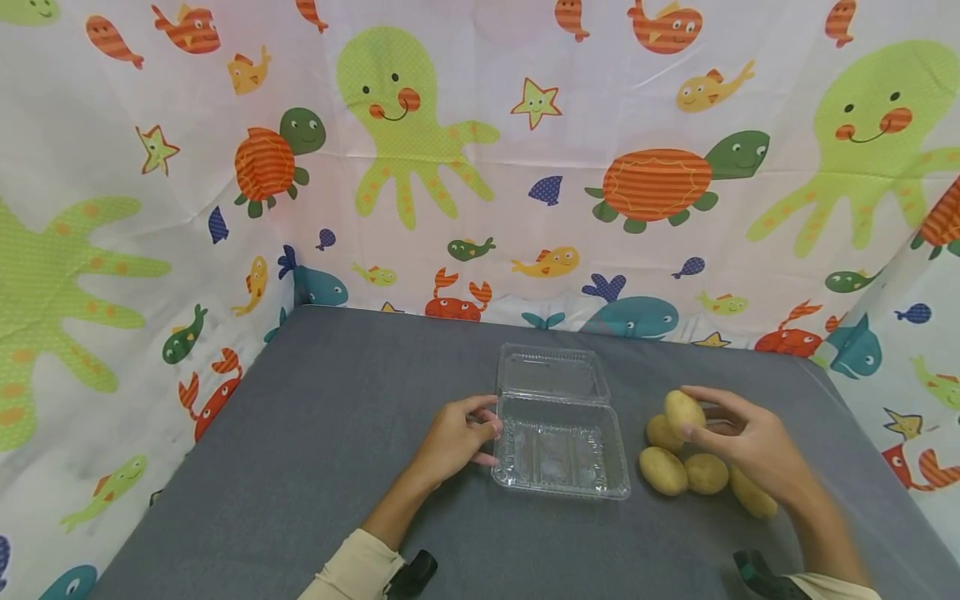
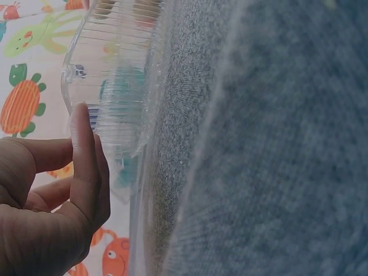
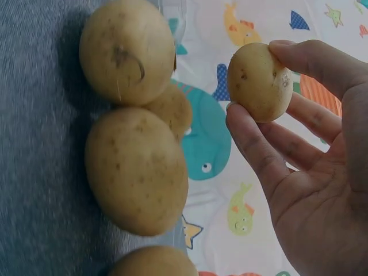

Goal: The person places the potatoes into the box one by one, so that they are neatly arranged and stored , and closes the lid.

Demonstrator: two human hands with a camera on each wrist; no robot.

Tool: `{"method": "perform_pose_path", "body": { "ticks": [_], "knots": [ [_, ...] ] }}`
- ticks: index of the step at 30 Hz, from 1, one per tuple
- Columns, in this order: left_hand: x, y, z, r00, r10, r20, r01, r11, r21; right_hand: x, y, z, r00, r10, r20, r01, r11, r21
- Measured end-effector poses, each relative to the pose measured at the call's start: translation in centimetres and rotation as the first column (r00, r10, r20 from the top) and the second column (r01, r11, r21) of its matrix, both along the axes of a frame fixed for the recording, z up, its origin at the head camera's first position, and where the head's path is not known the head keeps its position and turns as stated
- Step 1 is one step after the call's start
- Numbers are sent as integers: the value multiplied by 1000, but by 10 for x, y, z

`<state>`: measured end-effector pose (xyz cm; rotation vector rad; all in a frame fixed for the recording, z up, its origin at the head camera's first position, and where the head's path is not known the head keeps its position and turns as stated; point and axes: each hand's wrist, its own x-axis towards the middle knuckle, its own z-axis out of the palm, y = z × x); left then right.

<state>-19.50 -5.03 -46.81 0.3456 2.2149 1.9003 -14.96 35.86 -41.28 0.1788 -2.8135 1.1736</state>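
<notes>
Well, loose potatoes [image 1: 707,474]: four in a cluster on the grey cloth [image 1: 300,467], just beside the right hand [image 1: 753,437] and partly hidden by it; being rounded, one could roll away if that wrist brushed the group
Left hand [image 1: 455,439]: fingers parted and relaxed, tips against the left rim of the clear tray [image 1: 558,450] and not wrapped round it; so light a touch might let the thin plastic skid or tip if something knocked the other side
Tray's place: between the two hands, touching the left fingertips, well apart from the right hand
Right grip: thumb and fingertips clamped on one potato [image 1: 684,410], held up clear of the cloth; the hold is near the fingertips, so a smooth skin could slip out and drop onto the potatoes below
Held potato's place: right of the tray, across a gap from the left hand
Clear lid [image 1: 553,375]: folded back beyond the tray, beyond both hands; a bump there could shift the tray too
Sea-creature curtain [image 1: 465,125]: hanging behind everything
</notes>
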Motion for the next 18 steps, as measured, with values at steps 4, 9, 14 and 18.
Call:
{"method": "perform_pose_path", "body": {
  "ticks": [4,9,14,18],
  "knots": [
    [0,1,-1,1000,-2,1,2,1000,6,0,-7,0,1000,15,-26,-15,1000,-16],
    [0,0,1,1000,-2,8,2,1000,12,-1,-17,0,998,37,-43,-39,998,-51],
    [1,0,2,1000,4,7,-4,1000,17,-4,-26,2,998,55,-41,-57,996,-63],
    [0,1,2,1000,9,8,-9,1000,14,-6,-33,5,998,63,-26,-65,994,-93]
  ]
}}
